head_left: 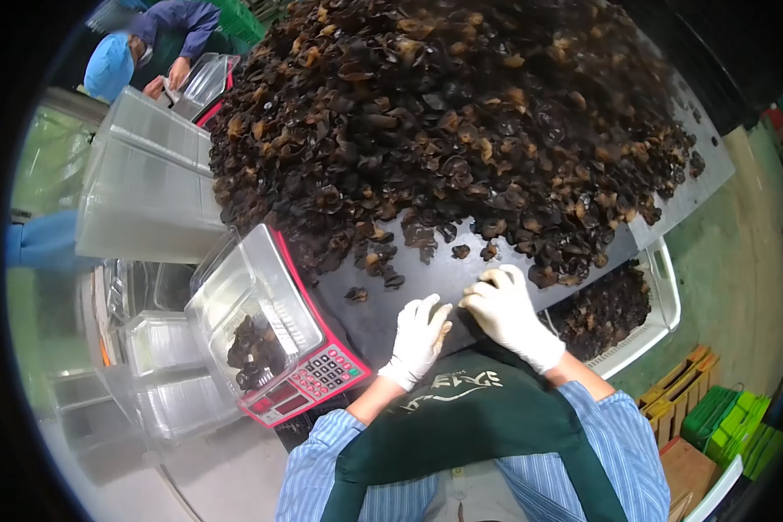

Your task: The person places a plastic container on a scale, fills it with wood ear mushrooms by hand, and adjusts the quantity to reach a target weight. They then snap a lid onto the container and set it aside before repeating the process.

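Observation:
A big heap of brown-black wood ear mushrooms (444, 122) covers most of the metal table (391, 317). At the table's near edge, in front of my apron, my two white-gloved hands are close together. The fingers of my left hand (419, 337) are bent and drawn together. Higher and to its right, my right hand (506, 311) has curled fingers pointing toward the left one. A dark patch shows between them, and I cannot tell whether they hold a piece. To the left, a clear plastic box (300, 326) with some mushrooms sits on a red digital scale (326, 370).
Stacked clear containers (152, 187) stand left of the heap, with more plastic boxes (170, 378) below. At the right, a white basket (665, 296) holds more mushrooms. A person in a blue cap (109, 68) works at the upper left. Green crates (726, 418) stand lower right.

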{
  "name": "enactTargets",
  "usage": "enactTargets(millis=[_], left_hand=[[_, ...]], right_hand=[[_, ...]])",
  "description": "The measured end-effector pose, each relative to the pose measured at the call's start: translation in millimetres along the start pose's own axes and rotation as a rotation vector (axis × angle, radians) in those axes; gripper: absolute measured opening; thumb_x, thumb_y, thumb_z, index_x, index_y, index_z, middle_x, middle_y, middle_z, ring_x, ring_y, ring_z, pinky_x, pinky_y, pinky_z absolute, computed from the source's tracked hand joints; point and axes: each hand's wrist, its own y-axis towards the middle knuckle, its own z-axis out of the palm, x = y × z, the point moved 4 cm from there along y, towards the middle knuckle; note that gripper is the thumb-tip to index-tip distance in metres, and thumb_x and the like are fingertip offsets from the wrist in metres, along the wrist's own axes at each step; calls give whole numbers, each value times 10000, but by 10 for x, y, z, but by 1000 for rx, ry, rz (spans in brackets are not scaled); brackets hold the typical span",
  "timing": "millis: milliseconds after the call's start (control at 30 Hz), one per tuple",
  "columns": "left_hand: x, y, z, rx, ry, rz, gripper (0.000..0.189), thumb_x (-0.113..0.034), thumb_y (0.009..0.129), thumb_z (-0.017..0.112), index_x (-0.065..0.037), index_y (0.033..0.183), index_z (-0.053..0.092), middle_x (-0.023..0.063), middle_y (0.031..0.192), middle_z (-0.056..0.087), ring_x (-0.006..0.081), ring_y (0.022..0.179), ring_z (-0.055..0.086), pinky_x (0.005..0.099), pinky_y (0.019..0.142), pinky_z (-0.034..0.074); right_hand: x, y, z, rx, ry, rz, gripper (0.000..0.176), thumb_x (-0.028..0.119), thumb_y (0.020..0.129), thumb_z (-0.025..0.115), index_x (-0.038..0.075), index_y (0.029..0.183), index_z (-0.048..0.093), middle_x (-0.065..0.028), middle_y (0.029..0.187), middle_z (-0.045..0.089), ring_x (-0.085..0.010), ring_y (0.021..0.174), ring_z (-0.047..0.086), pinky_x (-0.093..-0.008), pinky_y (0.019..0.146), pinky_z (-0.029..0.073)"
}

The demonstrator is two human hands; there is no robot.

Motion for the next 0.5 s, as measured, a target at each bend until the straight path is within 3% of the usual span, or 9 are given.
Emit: enactTargets(millis=[67, 133, 167, 200, 233, 300, 333, 400, 500], left_hand=[[50, -21, -36, -11, -61, -52, 298, -62, 736, 671, -75, 1027, 608, 133, 1041, 559, 317, 949, 539, 391, 803, 449], [113, -15, -89, -65, -118, -123, 254, -46, 745, 661, -77, 990, 605, 117, 966, 578, 298, 882, 563, 367, 756, 470], [157, -1, -143, -110, -145, -166, 237, -46, 753, 653, -81, 981, 599, 107, 936, 582, 289, 844, 568, 355, 733, 479], [199, 25, -203, -152, -173, -204, 221, -46, 761, 645, -84, 972, 593, 98, 907, 587, 281, 807, 572, 343, 710, 487], [227, 90, -320, -275, -158, -205, 218, -17, 760, 640, -76, 964, 591, 105, 837, 588, 294, 751, 579, 351, 680, 498], [389, 192, -437, -362, -92, -224, 210, -34, 783, 623, -69, 987, 582, 118, 921, 586, 293, 838, 580, 366, 711, 495], [476, 262, -483, -348, -29, -247, 233, -39, 793, 611, -69, 1022, 578, 124, 979, 579, 295, 884, 573, 371, 734, 493], [644, 347, -495, -326, 43, -309, 338, -25, 802, 560, -77, 1136, 561, 137, 1139, 546, 305, 994, 545, 381, 802, 487], [696, 360, -396, -226, 90, -291, 401, 1, 782, 537, -89, 1172, 558, 138, 1154, 548, 317, 990, 550, 377, 817, 490]], right_hand=[[-73, 42, -339, 30, 225, 96, 201, 31, 710, 660, 84, 904, 646, -70, 911, 636, -250, 962, 567, -360, 911, 414], [-288, -155, -675, -38, 965, 635, 161, 84, 758, 655, 11, 900, 639, -104, 827, 653, -224, 739, 626, -335, 707, 503], [-445, -341, -752, -85, 1494, 505, 239, 215, 813, 649, -6, 901, 631, -118, 821, 659, -234, 693, 629, -349, 712, 503], [-438, -347, -837, -106, 1930, 185, 358, 339, 847, 621, -13, 912, 624, -135, 857, 668, -242, 708, 641, -350, 717, 507], [-447, -337, -879, -58, 2106, 154, 417, 404, 851, 604, -7, 924, 622, -138, 871, 675, -244, 763, 655, -334, 728, 506], [-578, -407, -676, -223, 1502, 595, 325, 313, 864, 607, -1, 947, 627, -139, 903, 679, -251, 820, 657, -335, 789, 499], [-367, -195, -709, -104, 930, 774, 228, 179, 829, 639, 7, 979, 630, -129, 970, 672, -240, 923, 641, -330, 852, 486], [-356, -149, -315, -97, 337, 372, 344, 102, 720, 710, 57, 1051, 628, -129, 1204, 578, -282, 1132, 516, -376, 972, 402], [-219, 140, 48, -85, -50, 246, 494, 226, 724, 692, 105, 1185, 562, -157, 1327, 451, -363, 1228, 377, -461, 1009, 317]])
